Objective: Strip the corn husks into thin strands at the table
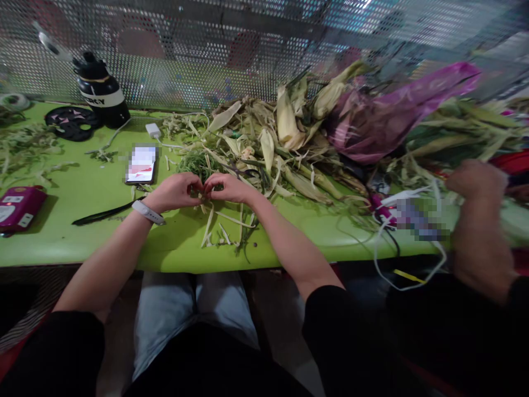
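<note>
My left hand (176,190), with a pale band on its wrist, is closed in a pinch over the green tabletop (173,242). Its fingertips meet those of my right hand (229,188), which is pinched as well. A small pale plant piece (201,196) shows between the fingertips, mostly hidden by them. Just behind my hands lies a tuft of thin green strips (198,165). Cut pale stalk strips (225,234) are scattered in front of my fingers. A black strap (107,212) lies beside my left wrist.
Heaped corn husks (248,132) and a pink plastic bag (397,121) lie behind. A lit phone (141,164), black bottle (103,94), and magenta power box (20,208) stand left. At right are white cables (376,256) and another person's closed hand (477,179). Perforated metal (185,55) backs the table.
</note>
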A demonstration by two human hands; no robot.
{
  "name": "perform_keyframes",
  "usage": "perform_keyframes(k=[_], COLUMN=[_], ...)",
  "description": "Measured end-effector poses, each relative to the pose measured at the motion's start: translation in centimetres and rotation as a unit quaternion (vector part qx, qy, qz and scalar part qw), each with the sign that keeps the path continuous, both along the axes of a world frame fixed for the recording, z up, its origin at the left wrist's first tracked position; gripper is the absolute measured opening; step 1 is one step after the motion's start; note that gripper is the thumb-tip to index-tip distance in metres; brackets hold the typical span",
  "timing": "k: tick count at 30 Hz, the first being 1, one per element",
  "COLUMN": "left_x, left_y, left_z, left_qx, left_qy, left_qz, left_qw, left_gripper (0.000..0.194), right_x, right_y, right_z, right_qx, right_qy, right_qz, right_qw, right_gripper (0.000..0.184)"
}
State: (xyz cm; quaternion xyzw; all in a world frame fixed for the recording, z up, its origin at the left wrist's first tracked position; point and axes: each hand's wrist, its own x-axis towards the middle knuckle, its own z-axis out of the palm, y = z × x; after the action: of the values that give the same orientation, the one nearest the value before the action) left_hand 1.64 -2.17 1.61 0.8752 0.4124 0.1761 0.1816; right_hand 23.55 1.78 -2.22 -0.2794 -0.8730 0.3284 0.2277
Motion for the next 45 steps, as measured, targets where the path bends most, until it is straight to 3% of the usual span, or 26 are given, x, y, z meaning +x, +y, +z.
perform_keyframes(k=[3,15,37,45], left_x=[0.18,0.1,0.36,0.37], left_y=[0.16,0.34,-0.31,-0.4], left_z=[-0.62,-1.07,-0.2,-0.4], left_qx=[0.001,-0.04,-0.013,-0.07], left_qy=[-0.003,-0.038,-0.013,-0.038], left_qz=[0.008,0.04,0.015,0.013], left_qw=[1.0,0.998,1.0,0.997], left_gripper=[0.02,0.022,0.024,0.02], right_x=[0.01,-0.18,-0.22,-0.24], right_y=[-0.1,-0.42,-0.33,-0.31], right_z=[0.07,0.17,-0.13,-0.2], right_qx=[0.001,0.008,0.028,0.035], right_qy=[-0.007,-0.023,-0.024,-0.017], right_qz=[0.005,0.009,0.0,0.006], right_qw=[1.0,1.0,0.999,0.999], right_gripper=[0.012,0.009,0.014,0.014])
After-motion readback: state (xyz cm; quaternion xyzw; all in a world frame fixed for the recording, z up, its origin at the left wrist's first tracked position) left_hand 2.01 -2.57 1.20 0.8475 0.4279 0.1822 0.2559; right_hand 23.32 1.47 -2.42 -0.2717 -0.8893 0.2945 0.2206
